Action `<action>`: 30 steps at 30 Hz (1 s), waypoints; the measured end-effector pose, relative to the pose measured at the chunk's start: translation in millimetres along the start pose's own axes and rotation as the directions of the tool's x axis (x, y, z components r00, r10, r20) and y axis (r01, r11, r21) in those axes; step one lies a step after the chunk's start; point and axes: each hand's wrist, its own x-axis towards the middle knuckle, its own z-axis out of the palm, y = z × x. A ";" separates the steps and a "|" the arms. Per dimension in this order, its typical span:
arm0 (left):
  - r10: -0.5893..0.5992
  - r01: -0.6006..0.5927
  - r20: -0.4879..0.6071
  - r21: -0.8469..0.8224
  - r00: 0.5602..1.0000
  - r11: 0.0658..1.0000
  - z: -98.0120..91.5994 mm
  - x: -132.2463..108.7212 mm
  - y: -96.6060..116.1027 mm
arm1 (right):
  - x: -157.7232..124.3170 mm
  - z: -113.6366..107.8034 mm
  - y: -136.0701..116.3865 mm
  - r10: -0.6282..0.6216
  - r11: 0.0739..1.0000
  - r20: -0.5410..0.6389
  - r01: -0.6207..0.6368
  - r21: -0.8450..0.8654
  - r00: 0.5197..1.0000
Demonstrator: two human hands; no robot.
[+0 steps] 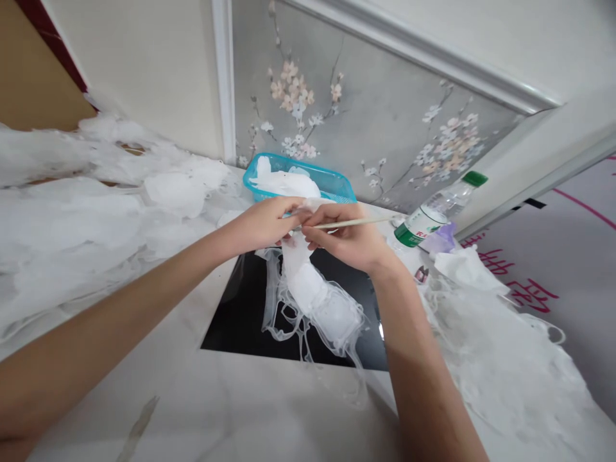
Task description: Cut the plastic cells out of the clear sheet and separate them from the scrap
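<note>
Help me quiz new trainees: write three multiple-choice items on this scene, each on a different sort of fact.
1. Where is the turquoise plastic tray?
A) Beyond the hands, by the wall
B) On the black panel
C) Under the right arm

2. What colour is the water bottle's cap?
A) Red
B) Green
C) Yellow

3. What is the right hand doing?
A) Lying open
B) Gripping the bottle
C) Pinching a thin pale stick

1: A, it sits against the floral wall panel.
2: B, the cap shows green.
3: C, the hand holds the stick pinched.
</note>
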 end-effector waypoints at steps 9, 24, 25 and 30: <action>-0.032 0.035 -0.050 0.047 0.998 0.998 2.8 3.0 -2.5 | 3.5 2.0 6.6 -0.123 0.969 0.001 0.120 -0.215 0.992; -0.075 0.149 -0.214 0.360 0.974 0.921 -0.4 6.7 -5.5 | 4.6 3.2 15.8 -0.009 0.983 0.043 0.017 -0.182 0.999; -0.088 0.134 -0.174 0.273 0.981 0.953 -2.3 7.7 -7.3 | 4.7 3.6 14.5 0.025 0.990 0.021 -0.021 -0.138 0.999; -0.120 0.127 -0.066 0.118 0.991 0.985 -16.4 5.2 -5.9 | 6.9 6.7 2.5 0.261 0.952 -0.134 -0.231 0.202 0.956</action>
